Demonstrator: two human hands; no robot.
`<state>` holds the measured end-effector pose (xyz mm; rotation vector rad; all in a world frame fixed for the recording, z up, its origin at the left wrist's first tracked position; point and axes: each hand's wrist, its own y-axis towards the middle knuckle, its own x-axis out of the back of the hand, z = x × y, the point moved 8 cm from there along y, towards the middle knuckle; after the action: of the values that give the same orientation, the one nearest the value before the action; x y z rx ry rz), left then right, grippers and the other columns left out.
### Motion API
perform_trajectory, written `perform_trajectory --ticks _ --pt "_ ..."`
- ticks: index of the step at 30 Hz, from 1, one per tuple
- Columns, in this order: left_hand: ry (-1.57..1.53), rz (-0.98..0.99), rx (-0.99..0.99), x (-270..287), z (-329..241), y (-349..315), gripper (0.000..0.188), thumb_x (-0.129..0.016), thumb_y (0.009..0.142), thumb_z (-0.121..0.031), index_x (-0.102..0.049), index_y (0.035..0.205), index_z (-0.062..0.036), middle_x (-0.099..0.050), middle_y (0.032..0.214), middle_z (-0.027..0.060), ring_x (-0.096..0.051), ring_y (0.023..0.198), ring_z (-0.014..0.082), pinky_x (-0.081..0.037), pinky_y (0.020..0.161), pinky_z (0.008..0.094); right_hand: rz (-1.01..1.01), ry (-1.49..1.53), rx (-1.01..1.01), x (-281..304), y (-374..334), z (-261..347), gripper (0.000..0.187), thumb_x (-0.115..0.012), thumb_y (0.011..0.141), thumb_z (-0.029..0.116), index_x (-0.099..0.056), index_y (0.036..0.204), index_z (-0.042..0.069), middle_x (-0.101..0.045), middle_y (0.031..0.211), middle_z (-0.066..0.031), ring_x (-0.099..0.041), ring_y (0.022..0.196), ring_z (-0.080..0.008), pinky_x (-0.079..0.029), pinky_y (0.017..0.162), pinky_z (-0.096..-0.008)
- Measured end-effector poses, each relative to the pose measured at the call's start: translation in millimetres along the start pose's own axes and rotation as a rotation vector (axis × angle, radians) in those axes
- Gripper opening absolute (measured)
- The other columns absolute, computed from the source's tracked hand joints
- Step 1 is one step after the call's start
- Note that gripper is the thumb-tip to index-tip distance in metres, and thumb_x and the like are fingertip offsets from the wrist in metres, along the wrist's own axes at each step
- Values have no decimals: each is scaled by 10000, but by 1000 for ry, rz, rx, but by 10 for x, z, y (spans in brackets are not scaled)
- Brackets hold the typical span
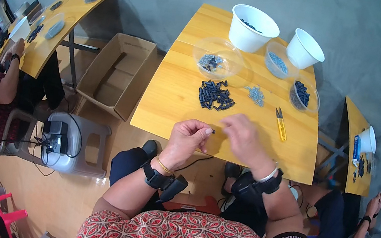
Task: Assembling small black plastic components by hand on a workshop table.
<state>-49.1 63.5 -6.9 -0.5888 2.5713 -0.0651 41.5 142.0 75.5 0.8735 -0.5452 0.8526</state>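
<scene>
My left hand (185, 142) is closed, thumb against fingers, over the near edge of the wooden table (162, 109). A small black cylindrical part (213, 131) pokes out at its fingertips. Just to the right, my right hand (246, 141) is smeared by motion, so what its fingers do cannot be made out. Beyond the hands lies a pile of black cylindrical parts (214, 95). To the right of that pile is a smaller heap of light blue-grey pieces (256, 95). Yellow-handled thread snips (281, 124) rest farther right, blades pointing away.
At the back stand two white tubs (250, 37) (306, 50). Clear bowls hold small pieces (215, 68), blue-grey pieces (277, 63) and black parts (301, 94). A cardboard box (115, 73) sits on the floor at left. People sit at tables on both sides.
</scene>
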Motion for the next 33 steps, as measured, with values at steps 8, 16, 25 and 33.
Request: perform_trajectory --ticks 8,16,25,33 --pt "-80 62 -18 -88 24 2 86 -583 836 -81 -590 860 1 -545 660 20 -503 568 78 -486 512 229 -105 -376 -189 553 -83 -1074 164 -519 742 -23 -571 896 -6 -562 817 -165 -532 786 -335 -433 700 -381" --pt "-74 95 -2 -117 45 -10 94 -573 843 -87 -584 869 3 -543 659 22 -511 577 83 -484 530 231 -38 -376 -162 443 1 -1023 206 -540 715 -25 -583 908 34 -519 796 -138 -497 832 -316 -408 728 -391" --pt "-83 107 4 -97 76 -3 93 -567 845 -80 -583 876 6 -544 668 29 -514 585 91 -486 549 239 -1 -418 -57 364 -117 -794 189 -533 731 0 -577 915 11 -525 793 -150 -497 807 -322 -408 712 -383" --pt "-227 146 30 -92 100 6 86 -555 839 -30 -585 908 11 -565 738 42 -526 627 106 -496 568 256 -54 -201 -208 387 -77 -975 148 -508 762 6 -554 903 3 -560 814 -165 -531 809 -347 -436 700 -400"
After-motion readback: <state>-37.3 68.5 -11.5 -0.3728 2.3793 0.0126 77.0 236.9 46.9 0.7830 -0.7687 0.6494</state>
